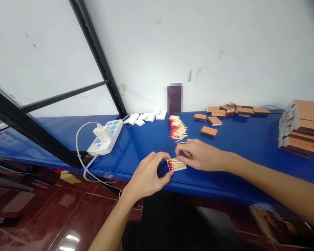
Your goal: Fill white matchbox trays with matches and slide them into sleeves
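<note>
A small white matchbox tray [178, 168] lies near the front edge of the blue table, filled with red-tipped matches [173, 164]. My left hand [149, 174] grips the tray's left end between thumb and forefinger. Over its right side, my right hand [199, 153] has thumb and forefinger bent together at the matches, and their tips partly hide what they pinch. Just behind, a loose match [180, 142] lies beside my right fingers. Farther back is a heap of matches [177, 128], red heads mostly toward the left.
Several white box pieces [151, 116] lie near the wall. Orange-brown matchboxes [208, 131] are scattered right of the heap, with a tall stack [303, 127] at far right. A power strip [112, 134] with a plugged-in cable stands left, beside a black shelf post [94, 52].
</note>
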`<state>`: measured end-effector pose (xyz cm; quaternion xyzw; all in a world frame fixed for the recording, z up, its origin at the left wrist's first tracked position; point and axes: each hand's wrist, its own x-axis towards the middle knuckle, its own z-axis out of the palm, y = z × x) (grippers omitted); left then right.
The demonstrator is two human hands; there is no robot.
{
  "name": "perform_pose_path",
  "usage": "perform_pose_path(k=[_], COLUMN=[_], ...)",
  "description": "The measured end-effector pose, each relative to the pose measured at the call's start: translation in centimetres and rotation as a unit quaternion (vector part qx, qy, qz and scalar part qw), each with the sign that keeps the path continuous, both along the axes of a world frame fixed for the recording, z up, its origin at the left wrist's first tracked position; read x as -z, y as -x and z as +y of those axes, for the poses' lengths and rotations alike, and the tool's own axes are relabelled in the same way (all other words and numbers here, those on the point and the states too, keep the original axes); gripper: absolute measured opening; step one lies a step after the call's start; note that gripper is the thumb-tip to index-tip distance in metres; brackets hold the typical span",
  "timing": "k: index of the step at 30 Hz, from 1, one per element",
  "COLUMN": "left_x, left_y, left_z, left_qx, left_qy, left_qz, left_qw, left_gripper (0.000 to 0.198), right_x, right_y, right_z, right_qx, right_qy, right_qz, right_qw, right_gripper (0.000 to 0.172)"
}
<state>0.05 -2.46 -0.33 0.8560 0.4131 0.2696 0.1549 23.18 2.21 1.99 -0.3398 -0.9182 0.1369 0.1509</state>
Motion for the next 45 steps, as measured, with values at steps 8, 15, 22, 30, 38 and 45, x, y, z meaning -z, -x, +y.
perform_pose_path(k=[8, 15, 22, 30, 38, 45], left_x=[0.09, 0.16, -0.07, 0.12, 0.16, 0.24], left_y=[0.09, 0.05, 0.0, 0.21, 0.39, 0.14], left_z=[0.23, 0.22, 0.13, 0.3, 0.23, 0.25], left_qx=[0.039, 0.044, 0.04, 0.059, 0.073, 0.046], left_qy=[-0.007, -0.011, -0.007, 0.0, -0.005, 0.001], left_qz=[0.008, 0.016, 0.009, 0.012, 0.012, 0.0], left_qw=[0.999, 0.999, 0.999, 0.998, 0.997, 0.999], left_gripper=[0.017, 0.024, 0.022, 0.006, 0.019, 0.026], right_x=[0.45, 0.5, 0.67, 0.77, 1.0, 0.92], right_y=[0.08, -0.12, -0.09, -0.03, -0.19, -0.05], right_z=[0.14, 0.09, 0.29, 0.36, 0.82, 0.81], right_qx=[-0.022, -0.041, -0.036, -0.031, -0.032, -0.025], right_qy=[0.052, 0.079, 0.073, 0.078, 0.11, 0.108], right_qz=[0.017, 0.034, 0.034, 0.033, 0.054, 0.057], right_qw=[0.998, 0.995, 0.996, 0.996, 0.992, 0.992], right_gripper=[0.018, 0.018, 0.019, 0.02, 0.026, 0.025])
